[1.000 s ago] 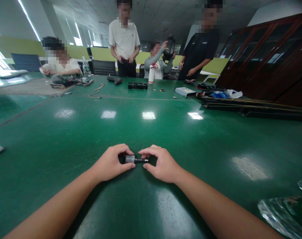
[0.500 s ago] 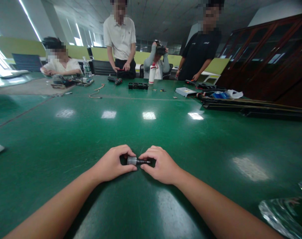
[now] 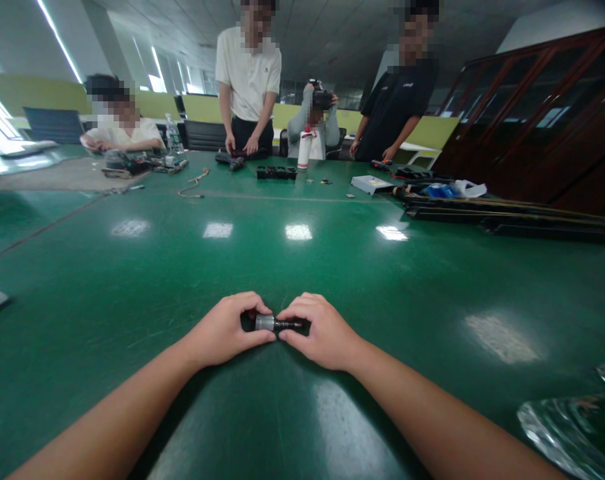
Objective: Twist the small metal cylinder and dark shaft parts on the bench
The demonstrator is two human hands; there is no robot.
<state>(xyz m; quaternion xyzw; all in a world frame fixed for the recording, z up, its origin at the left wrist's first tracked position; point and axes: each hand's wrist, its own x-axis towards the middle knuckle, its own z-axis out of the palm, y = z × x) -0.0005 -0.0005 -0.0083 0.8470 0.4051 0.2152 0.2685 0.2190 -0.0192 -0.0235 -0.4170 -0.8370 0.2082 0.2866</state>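
Cylindrical metal part is held over a green surface, its grey body pinched by the left hand; the right hand curls around its dark shaft, contact unclear.

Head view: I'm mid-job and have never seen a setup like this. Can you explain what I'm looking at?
There is no machine here: you see a person's bare left hand and right hand. One camera, worn on that person's head, looks forward and down past both arms. Between the hands is a small metal part, a gray cylinder with a thin dark shaft. The left thumb and fingers hold the cylinder; the right hand curls around the shaft, though whether it touches is unclear. Across the green table are a white bottle, a black block, a pale box and a thin cord. Other people are at the far side.
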